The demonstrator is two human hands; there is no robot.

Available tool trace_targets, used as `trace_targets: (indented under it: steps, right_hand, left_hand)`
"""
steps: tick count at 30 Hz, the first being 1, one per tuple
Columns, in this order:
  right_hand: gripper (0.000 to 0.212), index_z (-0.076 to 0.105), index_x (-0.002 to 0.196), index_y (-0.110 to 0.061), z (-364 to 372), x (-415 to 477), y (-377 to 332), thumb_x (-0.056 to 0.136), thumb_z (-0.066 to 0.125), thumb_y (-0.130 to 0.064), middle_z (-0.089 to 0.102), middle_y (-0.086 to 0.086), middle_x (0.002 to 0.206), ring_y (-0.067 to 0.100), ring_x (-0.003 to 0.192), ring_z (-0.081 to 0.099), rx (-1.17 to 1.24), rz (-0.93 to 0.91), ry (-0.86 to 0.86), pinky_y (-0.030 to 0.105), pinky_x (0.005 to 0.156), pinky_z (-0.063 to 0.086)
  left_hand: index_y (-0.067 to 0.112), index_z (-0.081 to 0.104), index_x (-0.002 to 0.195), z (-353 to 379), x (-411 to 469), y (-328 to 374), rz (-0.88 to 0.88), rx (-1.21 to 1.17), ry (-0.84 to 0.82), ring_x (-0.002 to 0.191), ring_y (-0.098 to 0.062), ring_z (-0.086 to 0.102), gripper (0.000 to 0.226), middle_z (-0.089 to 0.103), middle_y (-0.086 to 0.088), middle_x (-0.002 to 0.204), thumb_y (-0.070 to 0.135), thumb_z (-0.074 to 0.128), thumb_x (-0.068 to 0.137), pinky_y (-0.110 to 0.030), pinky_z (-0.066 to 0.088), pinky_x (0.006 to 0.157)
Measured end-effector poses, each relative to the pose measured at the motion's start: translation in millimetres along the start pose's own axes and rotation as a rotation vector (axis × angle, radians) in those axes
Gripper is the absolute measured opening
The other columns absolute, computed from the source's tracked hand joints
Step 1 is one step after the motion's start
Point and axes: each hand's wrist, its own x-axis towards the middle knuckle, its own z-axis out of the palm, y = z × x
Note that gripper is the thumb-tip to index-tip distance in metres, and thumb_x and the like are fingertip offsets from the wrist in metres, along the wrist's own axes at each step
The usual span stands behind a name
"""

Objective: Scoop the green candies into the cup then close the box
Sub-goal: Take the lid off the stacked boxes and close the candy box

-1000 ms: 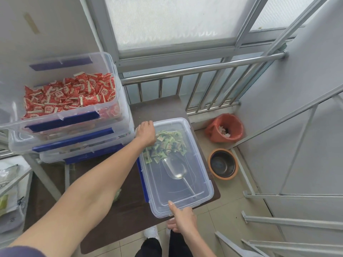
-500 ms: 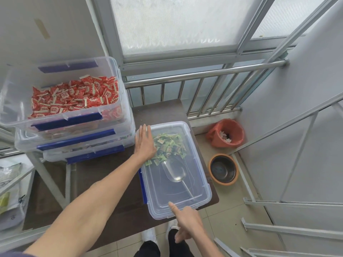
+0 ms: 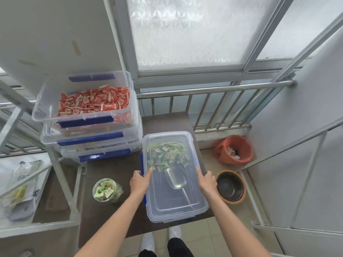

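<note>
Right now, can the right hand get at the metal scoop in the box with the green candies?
Probably not. The scoop lies inside the box under the clear lid, which covers the whole opening; the right hand and left hand grip its long edges. The lid must come off first.

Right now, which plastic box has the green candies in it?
The lidded box gripped between the left hand and right hand, with a metal scoop inside. The open box atop the stack beside it holds red candies.
</note>
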Motion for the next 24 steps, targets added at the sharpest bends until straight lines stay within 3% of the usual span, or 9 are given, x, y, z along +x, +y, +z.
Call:
trace_targets:
  steps: [3, 6, 9, 12, 15, 18, 20, 22, 24]
  right_hand:
    - [0.091, 0.040, 0.151, 0.000, 7, 18, 12, 0.096, 0.037, -0.072, 0.046, 0.018, 0.153, 0.034, 0.139, 0.047, 0.061, 0.007, -0.174, 0.040, 0.108, 0.039]
    - [0.079, 0.053, 0.122, -0.002, 2, 25, 17, 0.092, 0.045, -0.074, 0.057, 0.012, 0.122, 0.027, 0.108, 0.057, 0.072, -0.034, -0.218, 0.034, 0.085, 0.039]
    - [0.080, 0.058, 0.127, -0.001, -6, 30, 18, 0.088, 0.058, -0.071, 0.058, 0.015, 0.123, 0.028, 0.109, 0.059, 0.157, 0.005, -0.270, 0.035, 0.085, 0.039]
    - [0.061, 0.054, 0.079, -0.013, -12, 26, 17, 0.074, 0.072, -0.071, 0.051, 0.010, 0.084, 0.021, 0.071, 0.052, 0.200, -0.022, -0.204, 0.034, 0.072, 0.033]
    - [0.065, 0.068, 0.100, 0.005, -14, 24, 17, 0.084, 0.075, -0.058, 0.071, 0.021, 0.098, 0.034, 0.092, 0.067, 0.084, -0.146, -0.054, 0.037, 0.074, 0.046]
    - [0.055, 0.061, 0.106, -0.005, -15, 20, 15, 0.089, 0.070, -0.056, 0.069, 0.014, 0.108, 0.031, 0.102, 0.063, 0.012, -0.197, -0.031, 0.041, 0.087, 0.049]
    - [0.051, 0.056, 0.106, -0.007, -15, 18, 14, 0.091, 0.068, -0.054, 0.067, 0.011, 0.105, 0.030, 0.100, 0.061, 0.012, -0.205, -0.054, 0.039, 0.082, 0.046]
    - [0.045, 0.052, 0.103, -0.005, -14, 15, 15, 0.095, 0.065, -0.048, 0.065, 0.011, 0.098, 0.031, 0.093, 0.059, -0.021, -0.257, -0.037, 0.039, 0.074, 0.042]
    - [0.038, 0.048, 0.101, -0.004, -10, 10, 16, 0.100, 0.060, -0.040, 0.061, 0.011, 0.091, 0.031, 0.085, 0.054, -0.076, -0.323, -0.025, 0.039, 0.069, 0.037]
  left_hand:
    - [0.002, 0.036, 0.154, -1, -3, -2, -0.047, -0.041, -0.002, 0.140, -0.036, 0.047, 0.094, 0.048, -0.017, 0.152, 0.061, 0.067, 0.088, -0.044, 0.040, 0.110]
    - [0.005, 0.031, 0.157, -1, -1, -8, -0.088, -0.103, -0.022, 0.143, -0.037, 0.043, 0.103, 0.040, -0.018, 0.158, 0.065, 0.071, 0.083, -0.047, 0.040, 0.112]
    - [0.004, 0.030, 0.157, -3, 1, -12, -0.146, -0.149, -0.073, 0.139, -0.038, 0.046, 0.115, 0.042, -0.018, 0.157, 0.073, 0.072, 0.075, -0.051, 0.045, 0.110]
    - [0.000, 0.037, 0.154, -4, 1, -14, -0.128, -0.123, -0.041, 0.137, -0.037, 0.050, 0.113, 0.048, -0.019, 0.152, 0.070, 0.076, 0.074, -0.045, 0.045, 0.109]
    - [-0.003, 0.054, 0.139, -6, -2, -13, -0.080, -0.061, -0.008, 0.128, -0.037, 0.056, 0.094, 0.058, -0.020, 0.142, 0.065, 0.076, 0.077, -0.045, 0.046, 0.105]
    - [-0.003, 0.054, 0.137, -4, -6, -10, -0.049, -0.006, -0.023, 0.124, -0.037, 0.058, 0.088, 0.059, -0.020, 0.138, 0.064, 0.071, 0.083, -0.044, 0.047, 0.099]
    - [-0.002, 0.053, 0.134, -3, -9, -9, -0.024, 0.039, -0.022, 0.120, -0.035, 0.057, 0.079, 0.058, -0.019, 0.133, 0.060, 0.067, 0.089, -0.042, 0.046, 0.096]
    - [0.005, 0.054, 0.103, -1, -13, -7, 0.027, 0.092, 0.000, 0.101, -0.033, 0.059, 0.053, 0.058, -0.013, 0.108, 0.057, 0.064, 0.093, -0.041, 0.045, 0.083]
    - [0.008, 0.050, 0.085, 1, -14, -9, 0.054, 0.139, 0.028, 0.093, -0.035, 0.061, 0.049, 0.060, -0.016, 0.097, 0.054, 0.062, 0.094, -0.041, 0.045, 0.076]
